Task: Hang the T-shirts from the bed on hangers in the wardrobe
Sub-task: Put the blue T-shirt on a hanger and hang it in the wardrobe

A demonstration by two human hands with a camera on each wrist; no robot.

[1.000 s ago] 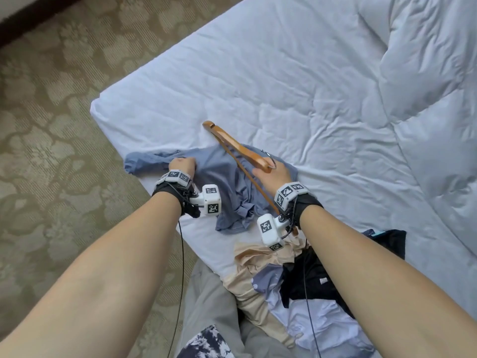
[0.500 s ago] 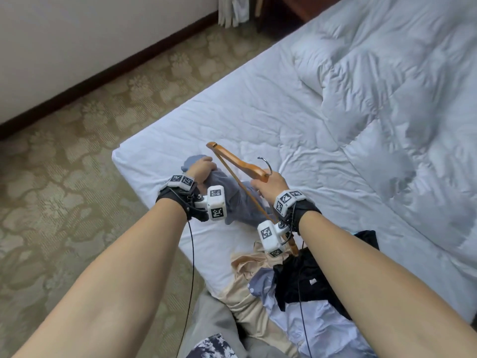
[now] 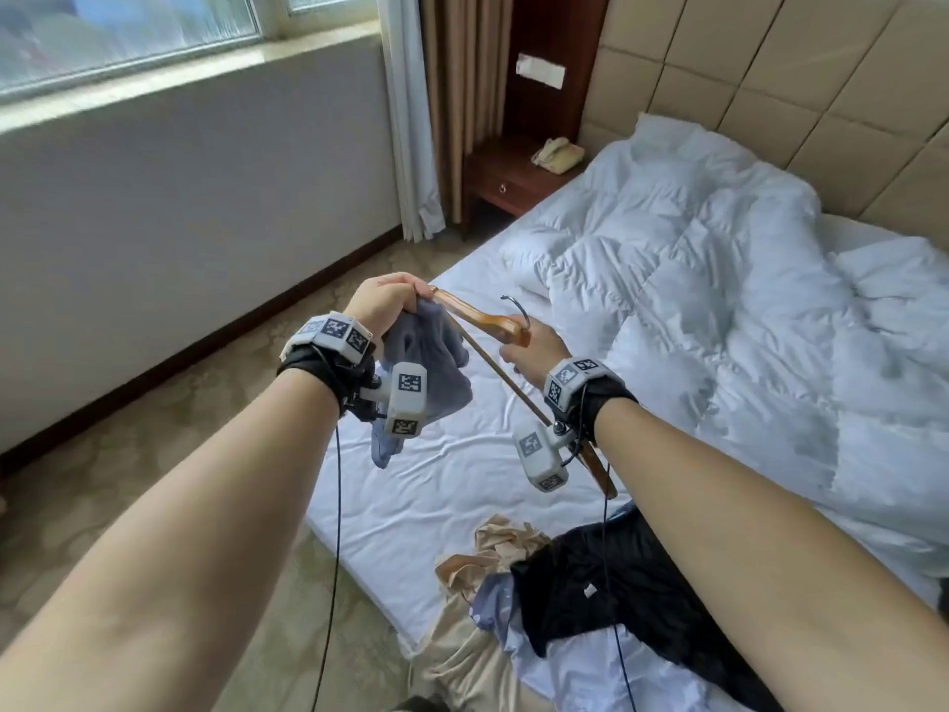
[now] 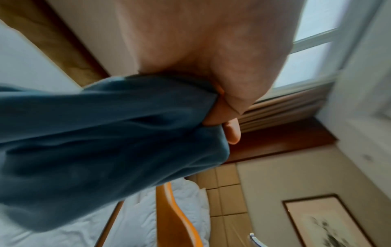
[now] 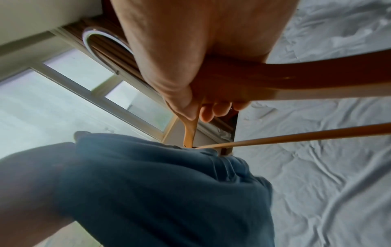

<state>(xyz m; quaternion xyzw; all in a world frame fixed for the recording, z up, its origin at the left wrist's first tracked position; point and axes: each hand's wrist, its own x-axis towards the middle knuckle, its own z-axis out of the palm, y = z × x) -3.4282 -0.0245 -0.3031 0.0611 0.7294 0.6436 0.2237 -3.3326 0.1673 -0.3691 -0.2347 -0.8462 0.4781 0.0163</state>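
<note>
Now the bed lies below both hands, more shirts piled at 6 o'clock. My left hand clutches the blue T-shirt bunched at the hanger tip; my right hand grasps its middle. I fear the cloth slips off unthreaded, because it hangs crumpled.
</note>
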